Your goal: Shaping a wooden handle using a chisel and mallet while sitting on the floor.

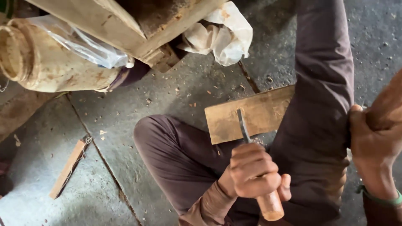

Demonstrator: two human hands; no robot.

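Note:
I sit on a concrete floor in brown trousers, one knee (322, 83) raised. A flat wooden board (259, 111) lies on the floor, partly hidden behind that leg. My left hand (253, 171) is closed around the round wooden handle of a chisel (243, 125), whose dark blade tip rests on the board. At the right edge, my right hand (374, 138), with a green band at the wrist, grips a brown wooden object (387, 102) that runs out of view; I cannot tell what it is.
A dusty jar (46, 62) lies on its side at top left with clear plastic over it. Wooden beams (138, 25) and a crumpled white bag (226, 33) sit at the top. A thin wood strip (67, 167) lies on the floor at left, among scattered chips.

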